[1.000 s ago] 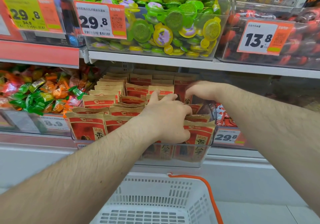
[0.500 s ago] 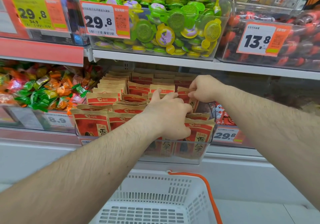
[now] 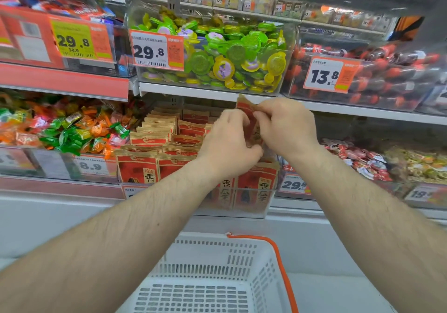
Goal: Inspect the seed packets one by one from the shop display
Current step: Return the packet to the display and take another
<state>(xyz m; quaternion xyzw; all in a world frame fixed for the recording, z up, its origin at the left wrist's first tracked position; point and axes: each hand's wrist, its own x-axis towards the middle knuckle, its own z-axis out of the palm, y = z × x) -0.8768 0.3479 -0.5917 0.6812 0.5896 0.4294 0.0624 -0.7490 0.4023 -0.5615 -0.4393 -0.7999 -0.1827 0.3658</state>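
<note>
A red and tan seed packet (image 3: 251,123) is raised above the clear display bin (image 3: 271,201), held between both hands. My left hand (image 3: 227,143) grips its lower left side and my right hand (image 3: 287,126) pinches its upper right side. The packet is tilted, and most of it is hidden behind my fingers. Several more seed packets (image 3: 154,140) of the same kind stand in rows inside the bin.
A white shopping basket (image 3: 205,286) with an orange handle (image 3: 283,274) sits below my arms. Bins of wrapped candies (image 3: 60,128), green jelly cups (image 3: 217,53) and red sweets (image 3: 387,70) fill the shelves around. A shelf edge (image 3: 193,92) runs just above the packet.
My right hand pulled one packet up out of the back rows. My left hand left the front packets and rose to take hold of it too.
</note>
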